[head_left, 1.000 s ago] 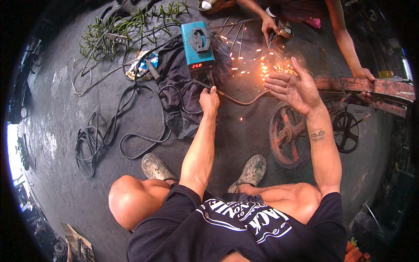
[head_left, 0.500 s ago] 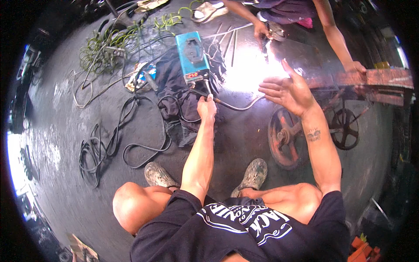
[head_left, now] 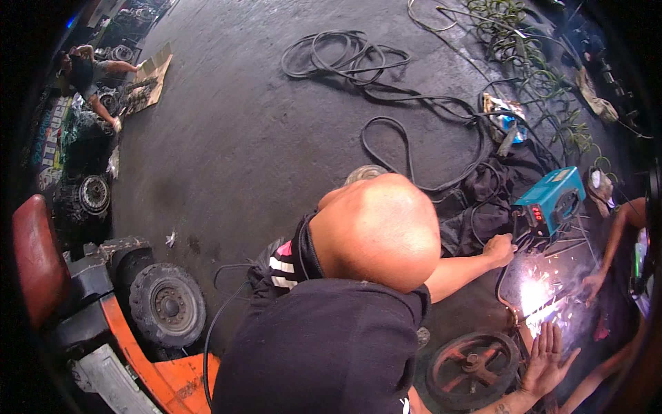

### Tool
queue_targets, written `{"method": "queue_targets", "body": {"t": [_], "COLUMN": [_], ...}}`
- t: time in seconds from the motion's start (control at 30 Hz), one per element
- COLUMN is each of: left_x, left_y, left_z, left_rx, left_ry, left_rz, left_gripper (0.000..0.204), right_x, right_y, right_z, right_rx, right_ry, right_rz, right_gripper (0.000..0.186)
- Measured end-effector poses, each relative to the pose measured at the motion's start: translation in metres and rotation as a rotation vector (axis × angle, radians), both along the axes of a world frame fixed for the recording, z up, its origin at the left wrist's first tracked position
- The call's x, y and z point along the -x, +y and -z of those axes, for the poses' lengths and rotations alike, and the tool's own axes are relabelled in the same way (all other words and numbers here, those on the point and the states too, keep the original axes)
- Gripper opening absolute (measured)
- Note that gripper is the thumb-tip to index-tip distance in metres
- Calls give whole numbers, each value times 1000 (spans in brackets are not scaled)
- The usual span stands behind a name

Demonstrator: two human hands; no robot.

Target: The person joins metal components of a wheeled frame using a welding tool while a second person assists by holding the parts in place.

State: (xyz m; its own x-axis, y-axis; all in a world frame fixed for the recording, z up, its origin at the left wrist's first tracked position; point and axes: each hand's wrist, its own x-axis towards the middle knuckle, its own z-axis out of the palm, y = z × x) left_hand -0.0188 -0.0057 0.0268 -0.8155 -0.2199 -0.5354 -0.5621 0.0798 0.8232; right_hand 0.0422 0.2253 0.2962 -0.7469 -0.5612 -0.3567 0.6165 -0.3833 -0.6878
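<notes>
A teal welding machine point(head_left: 555, 193) with a lit red display lies on the floor at the right. My left hand point(head_left: 502, 250) is closed at its front end, its fingers on the welding cable point(head_left: 522, 243); the exact grip is partly hidden. Lower down, my right hand point(head_left: 546, 362) is raised flat with the fingers spread, holding nothing. It is beside a bright welding arc point(head_left: 534, 293) throwing sparks and smoke. Another person's hand point(head_left: 592, 286) reaches in by the arc from the right edge. A rusty spoked wheel point(head_left: 473, 371) stands left of my right hand.
Black cable coils point(head_left: 352, 58) and green coiled hose point(head_left: 524, 65) lie on the floor. Dark cloth point(head_left: 489, 183) spreads by the machine. An orange vehicle point(head_left: 131, 338) with a black tyre point(head_left: 167, 305) stands lower left. Another person point(head_left: 89, 79) is at the upper left beside cardboard point(head_left: 155, 79).
The view has swung left, so machine, arc and hands now appear farther right. My left hand remains at the machine's front. My right hand is still raised and spread near the arc.
</notes>
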Motion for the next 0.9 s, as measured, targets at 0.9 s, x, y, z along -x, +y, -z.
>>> {"method": "queue_targets", "body": {"t": [0.9], "left_x": [1], "left_y": [1], "left_z": [-4], "left_rx": [-60], "left_ry": [5], "left_rz": [-55], "left_gripper": [22], "right_x": [6], "right_y": [-24], "right_z": [-2], "right_rx": [-158], "right_ry": [-410], "right_rz": [774], "right_gripper": [80]}}
